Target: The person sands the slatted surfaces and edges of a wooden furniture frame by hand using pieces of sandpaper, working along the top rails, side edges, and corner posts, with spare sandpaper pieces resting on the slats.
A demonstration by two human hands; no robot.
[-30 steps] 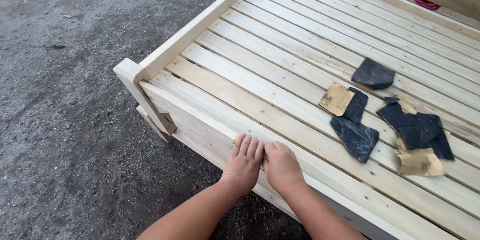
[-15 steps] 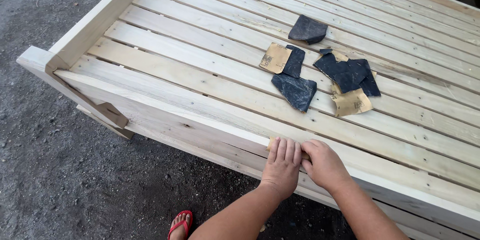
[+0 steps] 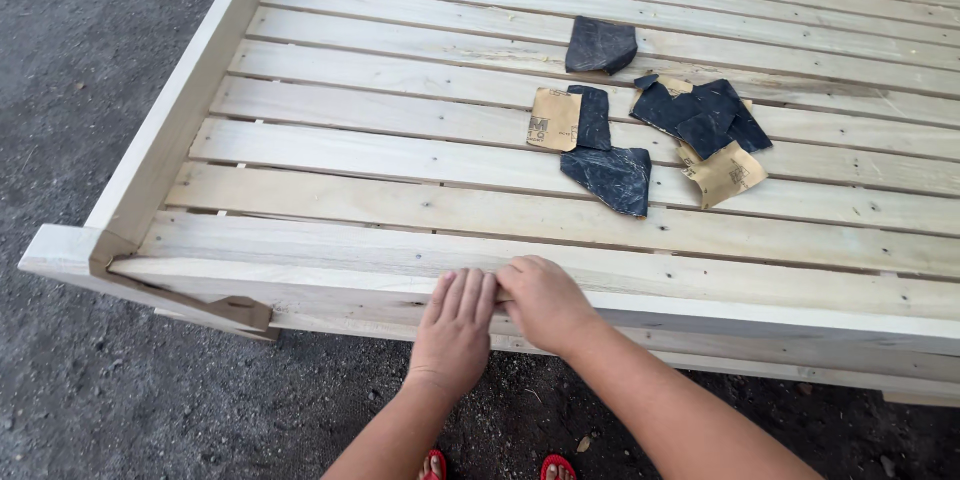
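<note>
Both hands press on the near side rail (image 3: 700,312) of an unpainted slatted wooden bed frame (image 3: 400,155). We note the left hand (image 3: 455,332) lying flat against the outer face of the rail, fingers straight and together, pointing up toward the top edge, gripping nothing. We note the right hand (image 3: 545,300) just beside it and touching it, fingers curled over the rail's upper edge; whether anything is held beneath them we cannot tell.

On the slats beyond the hands, well apart from them, we record a scatter of sandpaper pieces. One dark folded piece (image 3: 600,45) lies farthest off, alone. Nearer, a tan sheet (image 3: 553,120) shows its paper backing with dark print, and a narrow dark strip (image 3: 592,118) touches its right edge. A larger dark piece (image 3: 610,178) lies nearest the hands, one corner pointing toward the rail. To the right, several dark pieces overlap in a cluster (image 3: 700,115), with a tan torn piece (image 3: 728,175) showing its backing at the near side of that cluster.

At the left, the frame's corner (image 3: 90,255) carries a projecting end piece and a small angled block (image 3: 240,315) beneath. The frame stands on dark gravelled ground (image 3: 90,90). Two red sandal tips (image 3: 495,464) show at the bottom edge between the forearms. Nothing lies between the hands and the sandpaper but bare slats.
</note>
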